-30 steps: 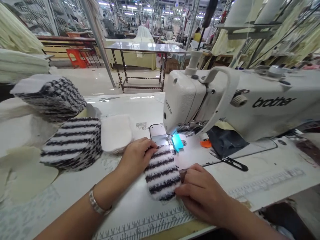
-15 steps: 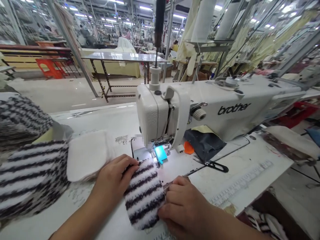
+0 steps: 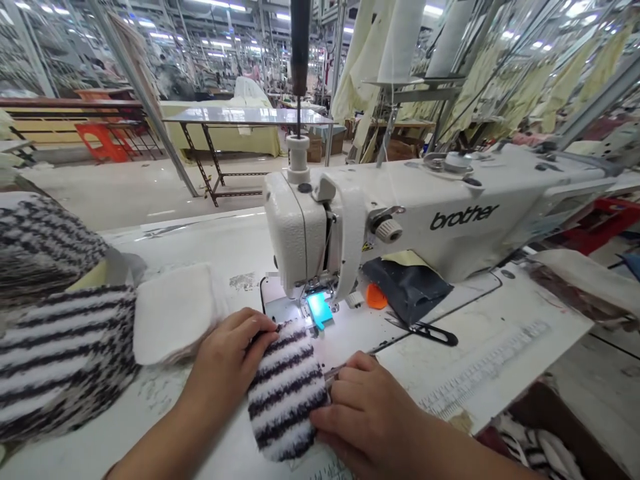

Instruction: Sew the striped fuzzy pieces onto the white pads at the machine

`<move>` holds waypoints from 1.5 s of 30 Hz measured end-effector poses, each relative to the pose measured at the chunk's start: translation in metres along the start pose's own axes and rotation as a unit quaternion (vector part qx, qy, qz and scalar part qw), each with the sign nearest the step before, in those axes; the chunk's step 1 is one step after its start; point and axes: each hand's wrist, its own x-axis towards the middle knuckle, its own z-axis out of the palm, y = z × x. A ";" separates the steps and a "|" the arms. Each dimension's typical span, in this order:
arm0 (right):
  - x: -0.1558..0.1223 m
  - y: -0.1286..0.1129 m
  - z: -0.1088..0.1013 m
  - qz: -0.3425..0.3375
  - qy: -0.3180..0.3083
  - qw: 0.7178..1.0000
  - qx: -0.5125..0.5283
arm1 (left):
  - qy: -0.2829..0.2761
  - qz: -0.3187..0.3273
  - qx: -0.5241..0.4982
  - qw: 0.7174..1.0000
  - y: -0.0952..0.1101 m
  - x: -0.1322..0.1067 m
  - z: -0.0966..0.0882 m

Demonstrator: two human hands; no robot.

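One striped fabric piece (image 3: pixel 287 393) lay on the worktop (image 3: pixel 220 230), just near of the sewing machine's (image 3: pixel 420 207) lit blue plate (image 3: pixel 319 308). Since the first frame the view had swung right, bringing more of the right side in; the piece stayed between both hands. Two striped stacks (image 3: pixel 65 353) and one white stack (image 3: pixel 173 313) stood left. The left hand's (image 3: pixel 230 353) grip was narrow, pinching the far left edge; the right hand's (image 3: pixel 367 407) curled grip touched the right edge, its hold impossible to tell.
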 end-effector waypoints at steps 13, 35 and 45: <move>0.005 0.011 -0.014 -0.029 -0.083 0.995 -0.055 | -0.055 0.154 0.084 0.983 0.026 -0.004 0.014; 0.010 0.027 -0.012 -0.051 -0.066 0.995 -0.047 | -0.082 0.113 0.039 0.989 0.017 0.009 0.024; 0.010 0.027 -0.012 -0.036 -0.070 0.996 -0.052 | -0.052 0.137 0.044 0.988 0.013 0.012 0.025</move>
